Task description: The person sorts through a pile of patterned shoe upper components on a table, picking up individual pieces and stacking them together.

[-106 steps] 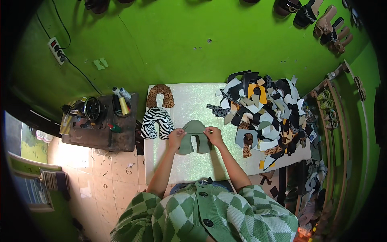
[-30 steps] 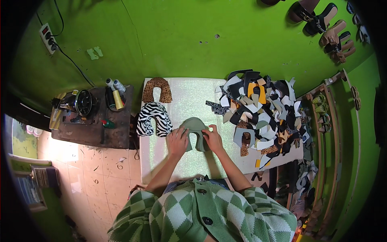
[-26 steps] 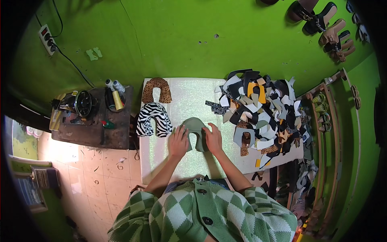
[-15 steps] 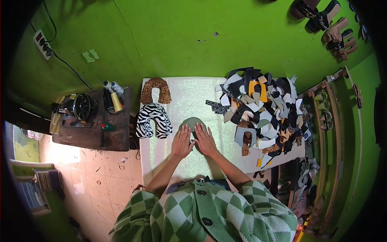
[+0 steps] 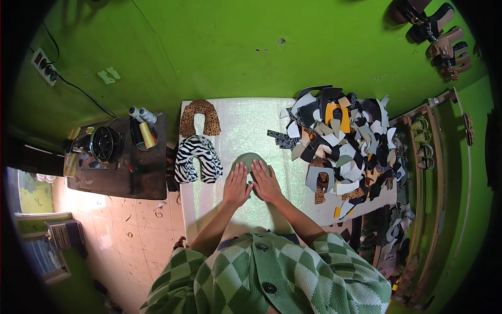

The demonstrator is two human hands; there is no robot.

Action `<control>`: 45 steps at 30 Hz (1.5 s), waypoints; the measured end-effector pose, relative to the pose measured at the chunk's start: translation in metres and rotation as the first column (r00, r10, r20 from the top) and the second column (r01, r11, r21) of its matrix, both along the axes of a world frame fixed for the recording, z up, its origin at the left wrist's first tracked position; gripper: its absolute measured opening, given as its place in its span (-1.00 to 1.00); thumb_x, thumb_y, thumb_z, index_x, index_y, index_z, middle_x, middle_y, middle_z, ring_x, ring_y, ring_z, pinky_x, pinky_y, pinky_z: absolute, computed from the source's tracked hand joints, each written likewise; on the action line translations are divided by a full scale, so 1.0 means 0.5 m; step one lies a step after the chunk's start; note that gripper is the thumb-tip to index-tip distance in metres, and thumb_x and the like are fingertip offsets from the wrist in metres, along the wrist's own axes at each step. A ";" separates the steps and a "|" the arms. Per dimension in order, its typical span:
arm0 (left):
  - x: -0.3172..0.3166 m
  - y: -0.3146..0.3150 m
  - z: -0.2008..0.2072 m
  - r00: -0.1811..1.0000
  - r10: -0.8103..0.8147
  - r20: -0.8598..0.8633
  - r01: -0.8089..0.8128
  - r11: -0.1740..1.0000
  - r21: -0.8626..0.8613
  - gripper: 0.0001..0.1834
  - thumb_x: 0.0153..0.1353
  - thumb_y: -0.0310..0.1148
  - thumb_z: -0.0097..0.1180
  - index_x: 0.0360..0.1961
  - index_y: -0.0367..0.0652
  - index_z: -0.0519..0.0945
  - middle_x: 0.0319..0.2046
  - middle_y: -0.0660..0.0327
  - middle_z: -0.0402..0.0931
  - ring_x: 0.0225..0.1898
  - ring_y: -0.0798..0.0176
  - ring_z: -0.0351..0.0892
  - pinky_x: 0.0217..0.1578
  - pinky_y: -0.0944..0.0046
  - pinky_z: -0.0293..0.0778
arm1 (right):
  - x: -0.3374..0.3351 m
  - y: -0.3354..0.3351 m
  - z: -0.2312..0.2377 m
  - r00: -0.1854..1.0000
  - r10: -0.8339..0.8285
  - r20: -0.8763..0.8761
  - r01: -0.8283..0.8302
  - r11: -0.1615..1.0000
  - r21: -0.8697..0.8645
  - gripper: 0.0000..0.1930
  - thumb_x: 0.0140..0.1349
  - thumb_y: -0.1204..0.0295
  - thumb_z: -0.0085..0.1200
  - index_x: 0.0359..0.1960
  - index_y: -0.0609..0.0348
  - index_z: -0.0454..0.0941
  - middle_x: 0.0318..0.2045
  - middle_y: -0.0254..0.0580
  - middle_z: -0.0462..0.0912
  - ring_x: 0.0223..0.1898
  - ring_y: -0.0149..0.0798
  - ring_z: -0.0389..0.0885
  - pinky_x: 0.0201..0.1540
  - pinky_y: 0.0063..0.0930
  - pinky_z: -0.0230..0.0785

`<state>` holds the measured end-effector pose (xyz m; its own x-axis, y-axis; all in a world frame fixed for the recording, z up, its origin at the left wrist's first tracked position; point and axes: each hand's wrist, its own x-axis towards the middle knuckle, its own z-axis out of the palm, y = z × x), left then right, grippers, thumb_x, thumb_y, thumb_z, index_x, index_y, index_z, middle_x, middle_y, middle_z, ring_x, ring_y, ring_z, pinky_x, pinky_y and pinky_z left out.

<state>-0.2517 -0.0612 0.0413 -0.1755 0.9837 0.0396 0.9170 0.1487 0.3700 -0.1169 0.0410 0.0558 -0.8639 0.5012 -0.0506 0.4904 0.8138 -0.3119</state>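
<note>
Both my hands lie flat, palms down, on an olive-green piece (image 5: 246, 157) at the middle of the pale, shimmering tabletop (image 5: 251, 118). Its rounded far edge shows beyond my fingertips; the rest is mostly covered, so I cannot tell its full outline. My left hand (image 5: 238, 186) has its fingers stretched out over the left side. On the right side rests my right hand (image 5: 266, 183), fingers extended and slightly spread. The thumbs come close together between them. To the left lie zebra-striped U-shaped pieces (image 5: 184, 159), with leopard-print U-shaped pieces (image 5: 210, 119) just beyond.
A heap of cut scraps (image 5: 340, 141) covers the table's right side. At left, a dark sewing machine table (image 5: 141, 183) bears a handwheel (image 5: 103, 144) and thread cones (image 5: 148, 135). Sandals (image 5: 444, 42) hang on the green wall; a wooden rack (image 5: 436, 157) stands at right.
My hands stay flat on the olive-green piece, with hardly any shift. The view has tilted slightly, so the surroundings sit a little differently.
</note>
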 end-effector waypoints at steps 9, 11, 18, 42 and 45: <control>-0.013 -0.005 0.027 0.998 -0.050 0.035 0.051 0.999 -0.019 -0.28 0.32 -0.16 -0.17 0.39 -0.36 0.01 0.43 -0.11 -0.11 0.46 -0.10 -0.18 0.39 0.05 -0.12 | 0.017 0.013 -0.007 0.965 -0.047 -0.257 0.008 0.988 -0.152 -0.44 0.33 0.35 -0.20 0.38 0.11 0.11 0.41 -0.15 0.10 0.43 -0.12 0.03 0.35 0.04 -0.08; -0.020 -0.007 0.042 0.997 -0.060 0.044 0.060 0.998 -0.003 -0.28 0.31 -0.19 -0.15 0.39 -0.35 0.01 0.42 -0.10 -0.10 0.46 -0.10 -0.16 0.40 0.06 -0.12 | 0.022 0.042 -0.004 0.910 -0.174 -0.377 0.004 0.912 -0.411 -0.48 0.30 0.46 -0.19 0.33 0.12 0.23 0.36 -0.12 0.23 0.39 -0.12 0.15 0.33 -0.03 -0.01; -0.007 -0.007 0.056 0.983 0.149 0.112 -0.166 0.972 0.164 -0.27 0.27 -0.21 -0.01 0.35 -0.38 0.09 0.39 -0.16 -0.02 0.42 -0.13 -0.04 0.38 0.05 -0.04 | 0.006 0.051 0.018 0.735 -0.393 -0.553 0.183 0.900 -0.396 -0.46 0.22 0.37 0.05 0.24 0.23 0.28 0.17 0.21 0.35 0.19 0.20 0.35 0.25 -0.12 0.18; -0.112 0.087 -0.100 0.382 0.741 0.552 -0.403 0.671 -0.622 -0.37 0.00 0.08 0.36 -0.42 -0.47 0.65 -0.46 0.07 0.63 -0.55 0.28 0.59 -0.51 0.29 0.49 | -0.027 0.147 -0.100 0.782 -0.552 0.288 0.561 0.425 -0.710 -0.21 -0.14 0.02 0.42 -0.17 0.67 0.51 -0.22 0.17 0.65 -0.27 -0.06 0.68 -0.25 -0.25 0.52; -0.116 0.044 -0.113 0.248 0.702 0.668 -0.413 0.700 -0.582 -0.36 0.01 0.06 0.35 -0.35 -0.49 0.65 -0.43 0.06 0.64 -0.49 0.26 0.61 -0.43 0.28 0.51 | -0.031 0.114 -0.067 0.784 -0.565 0.256 0.563 0.474 -0.677 -0.27 -0.18 -0.01 0.42 -0.22 0.53 0.55 -0.29 0.11 0.65 -0.29 -0.15 0.66 -0.26 -0.35 0.49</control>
<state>-0.3097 -0.0390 -0.0150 -0.4849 0.5602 -0.6716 -0.1584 0.6990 0.6974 -0.1325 0.0980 0.0222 -0.4087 0.6912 -0.5960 0.7611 -0.1023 -0.6406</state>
